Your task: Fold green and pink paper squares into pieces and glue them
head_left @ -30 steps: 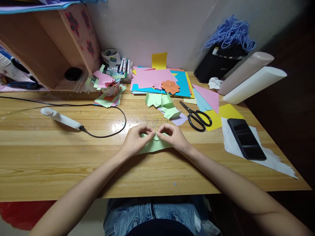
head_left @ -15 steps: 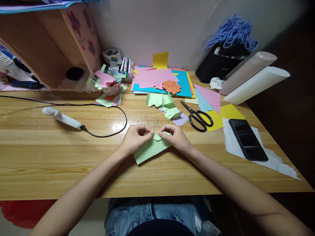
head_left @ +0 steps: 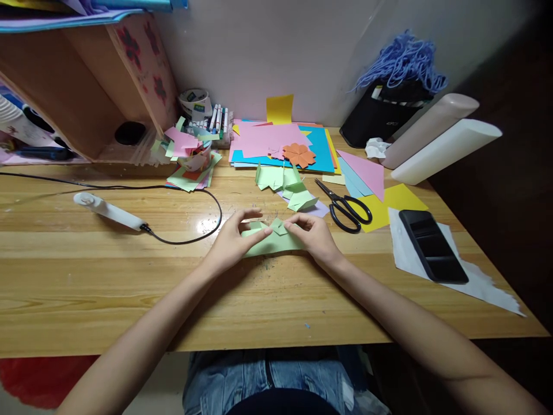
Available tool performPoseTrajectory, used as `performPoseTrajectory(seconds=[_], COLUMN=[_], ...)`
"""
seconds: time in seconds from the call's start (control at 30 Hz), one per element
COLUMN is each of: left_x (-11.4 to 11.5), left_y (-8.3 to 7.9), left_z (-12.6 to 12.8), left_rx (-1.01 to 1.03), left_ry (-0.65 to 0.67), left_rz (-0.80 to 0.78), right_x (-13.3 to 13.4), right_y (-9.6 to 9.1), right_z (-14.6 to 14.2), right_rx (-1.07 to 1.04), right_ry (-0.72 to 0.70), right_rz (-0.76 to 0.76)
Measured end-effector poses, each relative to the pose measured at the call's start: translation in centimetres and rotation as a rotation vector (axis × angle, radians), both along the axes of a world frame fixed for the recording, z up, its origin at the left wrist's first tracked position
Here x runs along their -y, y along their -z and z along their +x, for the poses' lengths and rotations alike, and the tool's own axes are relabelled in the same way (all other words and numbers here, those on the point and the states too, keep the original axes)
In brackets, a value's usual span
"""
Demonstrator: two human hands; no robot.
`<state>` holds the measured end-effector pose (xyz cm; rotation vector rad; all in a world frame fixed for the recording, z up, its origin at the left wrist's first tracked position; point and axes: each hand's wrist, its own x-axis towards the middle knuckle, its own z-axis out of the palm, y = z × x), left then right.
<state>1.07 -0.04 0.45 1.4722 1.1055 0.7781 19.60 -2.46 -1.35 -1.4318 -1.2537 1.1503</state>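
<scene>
A light green sheet of paper (head_left: 272, 246), with a small folded piece at its upper middle, is held just above the table between both hands. My left hand (head_left: 235, 235) grips its left side, thumb along the front and fingers curled behind. My right hand (head_left: 317, 235) pinches the folded part and the right side between thumb and index finger. Beyond the hands lie folded green paper pieces (head_left: 287, 183) on a purple scrap. Black-handled scissors (head_left: 347, 207) rest to the right of them, with an orange paper flower (head_left: 299, 155) farther back.
Stacked coloured paper (head_left: 268, 138) lies against the wall. A cup of paper scraps (head_left: 196, 153) and markers (head_left: 220, 120) stand back left. A white device (head_left: 110, 211) with a black cable lies left. At right are a phone (head_left: 433, 246), yellow paper (head_left: 395, 202) and two bottles (head_left: 447, 151).
The green paper has tilted up and moved slightly away from me, so its lower corner no longer reaches toward the table's front. My left fingers have lifted and opened a little.
</scene>
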Motion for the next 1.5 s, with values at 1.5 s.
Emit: performPoseTrajectory(seconds=[1.5], left_x=[0.0], left_y=[0.2], left_z=[-0.4], left_rx=[-0.156], left_ry=[0.128], left_rz=[-0.207], right_x=[0.4], right_y=[-0.7], right_z=[-0.1], right_rx=[0.110], right_ry=[-0.319], right_rz=[-0.039])
